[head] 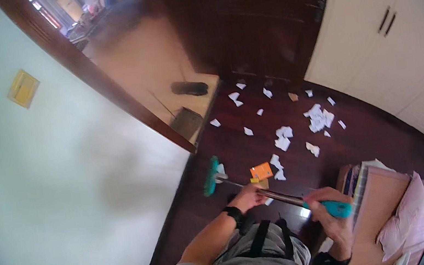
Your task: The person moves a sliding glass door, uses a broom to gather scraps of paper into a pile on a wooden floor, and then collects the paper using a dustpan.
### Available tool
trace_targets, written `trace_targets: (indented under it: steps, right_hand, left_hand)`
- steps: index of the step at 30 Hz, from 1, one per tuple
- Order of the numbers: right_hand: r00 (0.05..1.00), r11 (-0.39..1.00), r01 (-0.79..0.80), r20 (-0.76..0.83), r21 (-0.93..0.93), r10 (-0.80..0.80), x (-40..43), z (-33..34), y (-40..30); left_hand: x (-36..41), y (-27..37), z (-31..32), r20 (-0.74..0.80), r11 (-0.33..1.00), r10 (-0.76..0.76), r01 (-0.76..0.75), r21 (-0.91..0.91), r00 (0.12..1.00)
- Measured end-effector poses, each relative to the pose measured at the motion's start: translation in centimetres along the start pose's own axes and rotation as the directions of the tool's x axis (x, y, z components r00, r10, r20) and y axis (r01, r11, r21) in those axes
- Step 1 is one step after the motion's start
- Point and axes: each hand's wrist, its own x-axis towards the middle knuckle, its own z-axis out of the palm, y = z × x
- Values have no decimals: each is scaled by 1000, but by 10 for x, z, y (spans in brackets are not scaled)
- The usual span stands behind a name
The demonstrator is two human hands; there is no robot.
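Both my hands hold a long-handled broom slantwise across my front. My left hand [249,196] is wrapped around the middle of its dark handle [284,197]. Near the top end, my right hand [331,213] grips the teal grip. The teal broom head [211,176] rests on the dark floor by the left wall, with a white paper scrap [221,169] against it. An orange packet [261,171] lies just beyond my left hand. Paper scraps [278,167] lie beside it, and a larger pile of torn white paper [318,117] sits farther off to the right.
Beyond the doorway, a dustpan [186,123] and a dark broom head [189,88] stand on the lighter floor. White cabinets [373,48] line the right side. A bed [389,204] with a pink pillow [402,219] is close at my right. The dark wooden door [259,12] is ahead.
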Motion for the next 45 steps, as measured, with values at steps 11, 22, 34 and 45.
trace_targets:
  steps: [11,22,34,45]
  right_hand:
    - [916,894,391,-2,-219,-401,60,78,-103]
    - [975,979,202,-105,40,-197,205,75,-25]
    - [977,965,211,-6,-153,-214,377,38,-85]
    - [801,775,536,-88,-333,-592,474,59,-102]
  left_hand:
    - [34,116,86,18,1000,-7,7,-15,1000]
    - [100,246,68,-188,956,265,-232,179,946]
    - [181,307,146,-191,987,115,-91,129,975]
    - [213,407,188,-179,989,141,-147,-21,974]
